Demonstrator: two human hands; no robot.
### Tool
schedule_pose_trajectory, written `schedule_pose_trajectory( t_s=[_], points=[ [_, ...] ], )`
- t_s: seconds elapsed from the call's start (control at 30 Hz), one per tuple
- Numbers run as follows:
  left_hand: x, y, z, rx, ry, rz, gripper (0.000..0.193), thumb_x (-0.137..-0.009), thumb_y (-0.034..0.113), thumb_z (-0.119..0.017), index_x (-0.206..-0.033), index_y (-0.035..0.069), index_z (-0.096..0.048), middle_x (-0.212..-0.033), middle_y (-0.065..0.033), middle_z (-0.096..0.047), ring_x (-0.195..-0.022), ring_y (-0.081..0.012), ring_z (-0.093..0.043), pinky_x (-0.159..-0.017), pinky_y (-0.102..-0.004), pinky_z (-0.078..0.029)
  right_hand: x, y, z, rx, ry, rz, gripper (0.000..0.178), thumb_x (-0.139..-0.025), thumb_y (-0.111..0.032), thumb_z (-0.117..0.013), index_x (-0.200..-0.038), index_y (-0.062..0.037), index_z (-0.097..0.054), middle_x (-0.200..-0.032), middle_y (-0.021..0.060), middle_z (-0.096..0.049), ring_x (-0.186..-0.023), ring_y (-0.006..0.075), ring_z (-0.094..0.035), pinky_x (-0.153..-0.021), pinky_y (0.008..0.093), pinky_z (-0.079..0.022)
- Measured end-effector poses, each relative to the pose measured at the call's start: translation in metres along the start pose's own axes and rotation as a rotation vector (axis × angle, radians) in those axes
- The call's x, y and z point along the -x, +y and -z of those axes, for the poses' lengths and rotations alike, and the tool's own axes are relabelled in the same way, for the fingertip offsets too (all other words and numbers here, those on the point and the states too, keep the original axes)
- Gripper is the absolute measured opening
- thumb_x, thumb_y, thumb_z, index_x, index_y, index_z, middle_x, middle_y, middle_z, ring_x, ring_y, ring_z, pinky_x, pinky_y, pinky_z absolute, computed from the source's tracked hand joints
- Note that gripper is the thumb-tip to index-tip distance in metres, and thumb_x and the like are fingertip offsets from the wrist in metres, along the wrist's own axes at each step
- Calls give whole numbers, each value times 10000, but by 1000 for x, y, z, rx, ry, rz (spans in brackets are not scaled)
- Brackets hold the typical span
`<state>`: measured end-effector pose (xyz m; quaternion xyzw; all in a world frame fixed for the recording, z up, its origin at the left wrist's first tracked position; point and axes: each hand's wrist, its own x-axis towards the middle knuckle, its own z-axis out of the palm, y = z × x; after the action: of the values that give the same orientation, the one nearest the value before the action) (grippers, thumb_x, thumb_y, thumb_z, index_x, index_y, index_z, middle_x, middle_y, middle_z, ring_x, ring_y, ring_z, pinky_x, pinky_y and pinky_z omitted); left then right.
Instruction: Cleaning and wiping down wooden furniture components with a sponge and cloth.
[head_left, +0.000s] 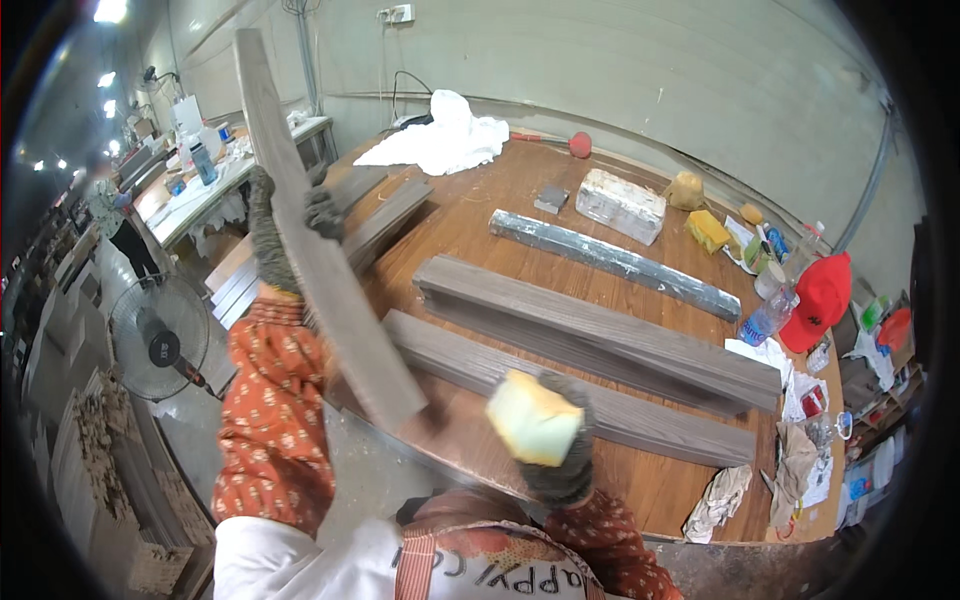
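My left hand (pixel 268 240), in a dark grey-green knit glove, is closed round a long grey-brown wood-grain board (pixel 320 235). The board is raised and tilted, its lower end near the table's front edge. In my gloved right hand (pixel 562 472) is a pale yellow sponge block (pixel 535 420), apart from the raised board. Beyond the right hand, a wood-grain board (pixel 660 425) lies on the brown table (pixel 455 225). A thicker wood-grain piece (pixel 600 320) lies behind it.
A grey metal bar (pixel 615 262), a whitish block (pixel 620 205) and white cloth (pixel 440 135) lie farther back. At the right are a red cap (pixel 818 300), a plastic bottle (pixel 770 318) and crumpled paper (pixel 718 503). A fan (pixel 160 340) stands left; a person (pixel 115 215) is beyond.
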<state>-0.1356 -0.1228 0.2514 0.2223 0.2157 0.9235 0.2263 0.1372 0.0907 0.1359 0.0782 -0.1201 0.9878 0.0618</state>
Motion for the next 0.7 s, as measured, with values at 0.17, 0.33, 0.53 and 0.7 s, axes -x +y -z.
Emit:
schedule_pose_trajectory(
  t_s=[0.17, 0.33, 0.53, 0.7],
  points=[
    [0, 46, 15, -1074, 562, -4, 637, -798, 577, -669, -1081, 15, -572, -648, -21, -518, -462, -124, -476, -458, -281, -464, 9, -25, -1, 1841, -78, 543, 336, -867, -112, -627, -1179, -7, -559, -1074, 146, -629, -999, 260, -622, -918, 373, -475],
    [-9, 49, 47, -2385, 416, -28, 616, -763, 537, -693, -1049, -1, -601, -876, -202, -657, -785, -334, -645, -728, -414, -507, 5, -4, 11, 1726, -6, 437, 402, -835, -133, -664, -1204, -18, -557, -1182, 122, -596, -1100, 280, -569, -1024, 400, -385],
    [-11, 41, 130, -2571, 310, 267, 676, -725, 639, -635, -985, 15, -623, -943, -233, -656, -925, -401, -627, -812, -473, -477, 5, 22, 13, 1895, 72, 686, 420, -826, -189, -653, -1211, -49, -562, -1215, 123, -579, -1115, 312, -553, -1017, 448, -372],
    [13, 41, 167, -2498, 325, 433, 656, -735, 630, -646, -999, 32, -592, -906, -219, -649, -882, -395, -621, -768, -473, -476, 6, 26, 8, 1443, 329, 582, 415, -788, -165, -682, -1164, -20, -582, -1127, 150, -613, -1061, 341, -575, -956, 442, -415]
  ],
)
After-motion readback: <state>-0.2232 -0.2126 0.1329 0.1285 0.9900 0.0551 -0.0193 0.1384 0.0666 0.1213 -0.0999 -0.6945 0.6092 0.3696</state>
